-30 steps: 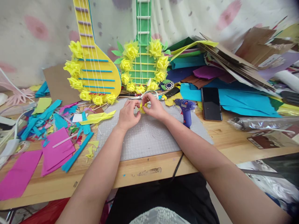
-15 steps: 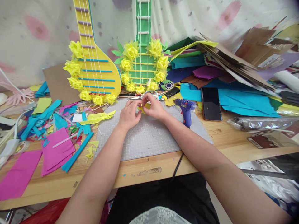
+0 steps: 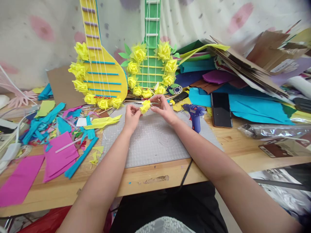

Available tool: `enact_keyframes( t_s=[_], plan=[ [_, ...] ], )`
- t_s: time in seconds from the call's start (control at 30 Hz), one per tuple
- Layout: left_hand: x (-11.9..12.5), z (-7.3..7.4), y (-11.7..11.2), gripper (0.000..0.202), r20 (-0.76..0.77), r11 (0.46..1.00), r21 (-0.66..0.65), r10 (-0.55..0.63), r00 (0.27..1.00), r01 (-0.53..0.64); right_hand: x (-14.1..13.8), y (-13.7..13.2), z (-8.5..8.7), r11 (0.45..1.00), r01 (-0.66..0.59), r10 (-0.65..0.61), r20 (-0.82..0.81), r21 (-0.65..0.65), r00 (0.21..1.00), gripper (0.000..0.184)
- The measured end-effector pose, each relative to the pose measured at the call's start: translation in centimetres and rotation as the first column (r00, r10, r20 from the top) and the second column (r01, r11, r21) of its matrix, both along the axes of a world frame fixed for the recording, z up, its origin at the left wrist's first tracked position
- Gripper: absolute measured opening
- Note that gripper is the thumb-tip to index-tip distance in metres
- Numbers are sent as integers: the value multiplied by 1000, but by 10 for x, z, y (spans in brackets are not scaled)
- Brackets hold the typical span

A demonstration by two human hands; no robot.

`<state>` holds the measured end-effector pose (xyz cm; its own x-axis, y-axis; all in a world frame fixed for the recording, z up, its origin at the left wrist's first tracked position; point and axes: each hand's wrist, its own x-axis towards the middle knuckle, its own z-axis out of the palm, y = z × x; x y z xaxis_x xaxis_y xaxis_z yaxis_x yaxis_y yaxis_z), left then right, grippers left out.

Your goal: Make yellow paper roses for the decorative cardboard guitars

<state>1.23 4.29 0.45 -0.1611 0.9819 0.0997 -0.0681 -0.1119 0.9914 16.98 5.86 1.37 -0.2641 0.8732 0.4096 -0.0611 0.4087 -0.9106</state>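
Observation:
Both of my hands meet over the far part of a grey cutting mat (image 3: pixel 150 142). My left hand (image 3: pixel 132 116) and my right hand (image 3: pixel 163 107) pinch a small yellow paper flower (image 3: pixel 145 106) between their fingertips, held a little above the mat. Just behind them stand a yellow craft guitar (image 3: pixel 100 74) and a green craft guitar (image 3: pixel 150 64), each ringed with similar yellow paper flowers.
A blue glue gun (image 3: pixel 195 114) stands right of my hands, with a black phone (image 3: pixel 220 109) beyond it. Coloured paper sheets and cardboard (image 3: pixel 243 71) pile up at the right. Pink, teal and yellow paper scraps (image 3: pixel 58 136) litter the wooden table (image 3: pixel 155 179) at the left.
The yellow flower now shows plainly between my fingertips, lifted slightly and turned. My left hand has rotated with its fingers curled upward. The view has shifted a little to the left.

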Motion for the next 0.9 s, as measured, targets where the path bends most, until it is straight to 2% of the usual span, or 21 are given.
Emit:
enact_keyframes(
  t_s=[0.07, 0.13, 0.23, 0.33, 0.47, 0.63, 0.9],
  plan=[
    [1, 5, 1, 23, 197, 988, -147, -26, 980, 56, -1, 1, 0, 995, -66, 59, -102, -73, 993, 34],
    [2, 11, -1, 22, 320, 956, -239, -85, 944, 167, -3, 0, 0, 988, -90, 70, -163, -124, 984, 36],
    [2, 16, -5, 16, 445, 911, -284, -152, 883, 300, -8, -1, 1, 979, -62, 26, -179, -195, 984, 39],
    [4, 16, -8, 12, 531, 881, -301, -164, 831, 366, -13, -1, -1, 965, -15, -32, -174, -263, 984, 41],
    [6, 13, -9, 12, 606, 872, -331, -97, 789, 361, -17, 2, -5, 949, 69, -130, -184, -308, 974, 43],
    [10, 12, -10, 14, 624, 874, -347, -56, 780, 340, -20, 3, -7, 941, 135, -197, -175, -311, 965, 42],
    [19, 18, -13, 15, 700, 818, -451, 76, 710, 356, -25, 2, -7, 907, 235, -299, -142, -349, 944, 43]
  ],
)
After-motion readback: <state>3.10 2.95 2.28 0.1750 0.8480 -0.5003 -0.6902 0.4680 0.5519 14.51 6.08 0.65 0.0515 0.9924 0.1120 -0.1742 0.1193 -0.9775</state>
